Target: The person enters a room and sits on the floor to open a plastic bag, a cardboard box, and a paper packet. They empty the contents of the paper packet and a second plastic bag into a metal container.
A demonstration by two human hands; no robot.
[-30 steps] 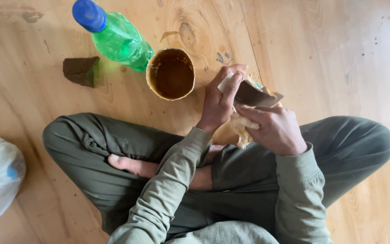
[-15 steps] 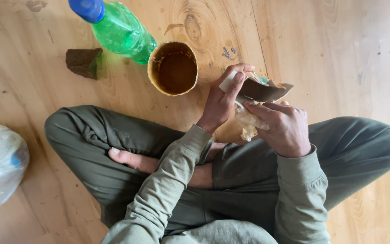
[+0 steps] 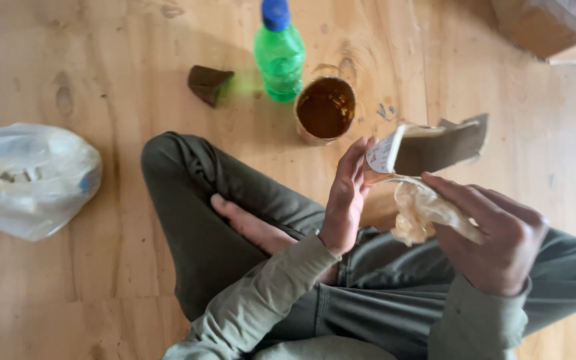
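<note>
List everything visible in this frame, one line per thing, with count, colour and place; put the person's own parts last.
torn carton piece: 1, brown with a white end, held up right of centre
crumpled clear wrap: 1, pale yellowish, under the carton piece
cup: 1, brown inside, on the floor above centre
bottle: 1, green with blue cap, beside the cup
brown scrap: 1, dark brown, on the floor left of the bottle
plastic bag: 1, whitish, far left
box: 1, brown, top right corner, partly out of view
wooden floor: light brown, all around
left hand: touches the carton's white end
right hand: holds the wrap
crossed legs: olive trousers, one bare foot showing
</note>
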